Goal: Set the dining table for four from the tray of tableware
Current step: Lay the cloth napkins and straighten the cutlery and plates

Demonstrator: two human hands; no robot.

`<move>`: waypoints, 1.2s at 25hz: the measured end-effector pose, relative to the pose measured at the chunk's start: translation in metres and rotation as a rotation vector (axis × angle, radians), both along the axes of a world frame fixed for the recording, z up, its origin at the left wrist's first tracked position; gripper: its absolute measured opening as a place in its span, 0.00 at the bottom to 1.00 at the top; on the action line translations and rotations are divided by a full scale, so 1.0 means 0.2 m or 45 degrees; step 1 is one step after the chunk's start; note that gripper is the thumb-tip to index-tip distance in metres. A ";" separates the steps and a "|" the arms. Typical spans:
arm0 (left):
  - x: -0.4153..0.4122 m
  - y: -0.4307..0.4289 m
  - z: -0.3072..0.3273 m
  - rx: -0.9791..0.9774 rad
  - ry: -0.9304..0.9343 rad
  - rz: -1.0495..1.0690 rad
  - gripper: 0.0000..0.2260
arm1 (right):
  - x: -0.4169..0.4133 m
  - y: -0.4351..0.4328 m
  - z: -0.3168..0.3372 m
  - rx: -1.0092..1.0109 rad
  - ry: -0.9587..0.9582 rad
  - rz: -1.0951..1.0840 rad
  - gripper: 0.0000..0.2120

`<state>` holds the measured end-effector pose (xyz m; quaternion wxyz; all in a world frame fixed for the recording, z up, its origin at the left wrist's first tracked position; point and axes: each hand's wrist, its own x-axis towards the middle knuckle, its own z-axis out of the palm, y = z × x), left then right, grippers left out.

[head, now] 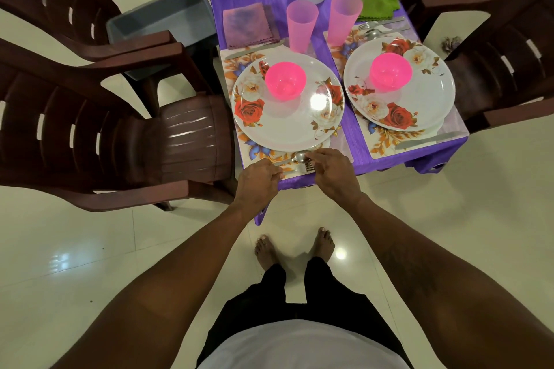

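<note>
The fork (309, 167) and spoon (299, 157) lie on the floral placemat (254, 149) at the worktop's (380, 163) near edge, just beside the rose plate (284, 129) carrying a pink bowl (285, 79). The right hand (332, 172) pinches the fork's head. The left hand (260, 180) curls over the handles, but I cannot tell whether it grips them.

We see a plain white cloth shirt (302, 344) at the point farthest from the purple-clothed tabletop (359, 156), smooth and unmarked where it shows. Nearer the tabletop come loose black cloth trousers (314, 293), whose two legs end at the ankles. Our bare feet (265, 252) show on the floor just short of the tabletop's near edge. Our forearms (209, 249) are bare along their whole visible length, up to the left hand (260, 178) and right hand (331, 172) at that edge.
</note>
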<state>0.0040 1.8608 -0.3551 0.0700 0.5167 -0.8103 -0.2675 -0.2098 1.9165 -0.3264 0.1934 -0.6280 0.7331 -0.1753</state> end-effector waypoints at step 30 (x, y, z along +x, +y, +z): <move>0.11 -0.14 0.12 -0.160 0.443 0.546 0.07 | -0.03 -0.03 -0.01 -0.178 -0.213 -0.417 0.12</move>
